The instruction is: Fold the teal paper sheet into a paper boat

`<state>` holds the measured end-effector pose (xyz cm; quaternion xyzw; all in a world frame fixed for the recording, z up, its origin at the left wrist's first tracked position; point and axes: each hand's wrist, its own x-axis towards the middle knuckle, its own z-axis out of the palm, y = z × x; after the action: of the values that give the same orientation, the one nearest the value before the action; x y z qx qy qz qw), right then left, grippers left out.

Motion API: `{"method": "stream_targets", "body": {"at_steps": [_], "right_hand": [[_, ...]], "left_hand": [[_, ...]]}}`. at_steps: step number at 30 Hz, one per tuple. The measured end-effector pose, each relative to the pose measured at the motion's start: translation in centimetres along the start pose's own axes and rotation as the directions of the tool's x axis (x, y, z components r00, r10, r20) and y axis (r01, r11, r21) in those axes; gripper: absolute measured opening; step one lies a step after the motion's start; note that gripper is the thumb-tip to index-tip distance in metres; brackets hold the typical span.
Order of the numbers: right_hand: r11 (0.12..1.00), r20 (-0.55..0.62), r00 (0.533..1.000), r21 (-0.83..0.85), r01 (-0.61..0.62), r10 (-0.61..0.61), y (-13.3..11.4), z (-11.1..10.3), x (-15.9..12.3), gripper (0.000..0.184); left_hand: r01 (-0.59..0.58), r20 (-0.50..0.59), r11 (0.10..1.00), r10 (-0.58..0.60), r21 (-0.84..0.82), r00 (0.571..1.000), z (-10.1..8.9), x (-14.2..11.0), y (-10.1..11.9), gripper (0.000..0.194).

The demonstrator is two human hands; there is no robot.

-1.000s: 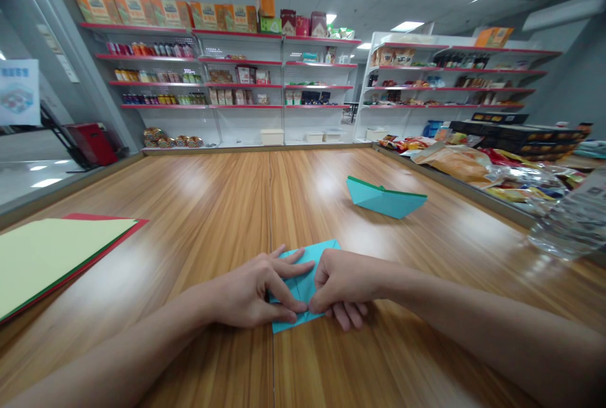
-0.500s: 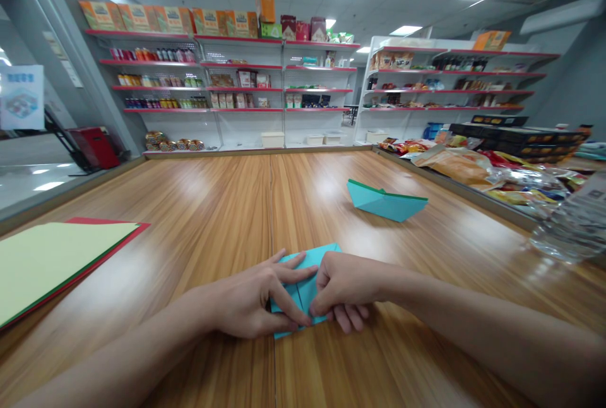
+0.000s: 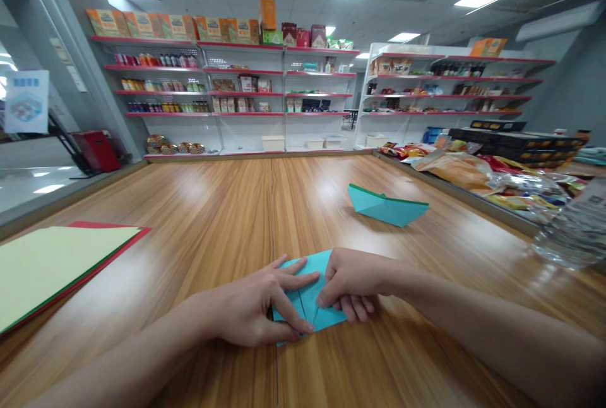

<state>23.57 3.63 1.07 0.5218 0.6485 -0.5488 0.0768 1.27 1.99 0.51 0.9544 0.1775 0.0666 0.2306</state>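
Note:
A folded teal paper sheet (image 3: 310,297) lies on the wooden table (image 3: 213,218) close to me. My left hand (image 3: 258,307) presses flat on its left half, with the index finger stretched along a fold and the thumb on the near edge. My right hand (image 3: 350,282) is curled over the sheet's right side and pinches a flap with its fingertips. Farther off, to the right, a finished teal paper boat (image 3: 386,206) sits on the table.
A stack of coloured paper sheets (image 3: 52,263), pale yellow on top, lies at the left edge. Snack bags (image 3: 466,171) and a clear plastic bottle (image 3: 575,231) crowd the right side. Shop shelves (image 3: 237,89) with goods line the back wall.
My right hand has slid a little to the right along the teal sheet, and more of its near right part shows. The left hand keeps pressing in place.

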Motion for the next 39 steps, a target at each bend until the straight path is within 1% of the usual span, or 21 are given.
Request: {"method": "stream_targets", "body": {"at_steps": [3,8,10,12,15,18,21,25,31,34,39], "right_hand": [[1.0,0.003,1.0,0.001,0.008,-0.008,0.2,-0.1,0.2,0.02],[1.0,0.007,1.0,-0.026,0.006,-0.005,0.0,0.1,0.1,0.024],[1.0,0.014,1.0,-0.02,0.015,-0.015,-0.1,0.1,-0.1,0.026],[0.999,0.014,0.999,-0.014,0.03,-0.029,-0.1,0.0,-0.3,0.027],[0.999,0.004,0.999,-0.006,0.05,-0.05,0.3,-0.1,-0.1,0.024],[0.999,-0.016,0.999,-0.022,0.041,-0.041,0.8,-0.1,0.3,0.023],[0.999,-0.003,0.999,-0.012,0.034,-0.034,1.0,-0.2,0.4,0.02],[0.999,0.008,0.999,0.021,0.048,-0.048,1.0,-0.3,0.2,0.016],[0.999,-0.004,0.999,0.016,0.034,-0.034,0.9,-0.3,0.3,0.018],[0.998,0.015,0.998,0.028,0.057,-0.057,1.0,-0.5,0.2,0.017],[0.999,-0.022,0.999,0.007,0.038,-0.038,0.9,-0.6,0.2,0.019]], "left_hand": [[-0.006,-0.017,1.0,0.006,-0.003,1.0,-0.1,0.0,0.1,0.022],[-0.11,-0.089,0.994,0.111,0.012,0.99,0.1,0.4,0.7,0.023],[-0.123,-0.115,0.992,0.123,0.006,0.986,0.2,0.6,0.9,0.023],[-0.115,-0.124,0.993,0.116,0.017,0.985,0.4,0.8,1.1,0.023],[-0.095,-0.11,0.993,0.101,0.064,0.989,0.4,0.9,1.5,0.026],[-0.085,-0.112,0.992,0.095,0.099,0.989,0.4,1.0,1.9,0.027],[-0.086,-0.115,0.991,0.098,0.105,0.989,0.4,1.2,2.2,0.028],[-0.078,-0.128,0.992,0.09,0.095,0.988,0.7,1.3,1.9,0.026],[-0.086,-0.128,0.992,0.097,0.089,0.987,0.9,1.5,1.9,0.025],[-0.067,-0.128,0.991,0.081,0.114,0.988,0.8,1.5,2.1,0.024],[-0.023,-0.152,0.991,0.044,0.133,0.987,1.0,1.4,2.0,0.021]]}}
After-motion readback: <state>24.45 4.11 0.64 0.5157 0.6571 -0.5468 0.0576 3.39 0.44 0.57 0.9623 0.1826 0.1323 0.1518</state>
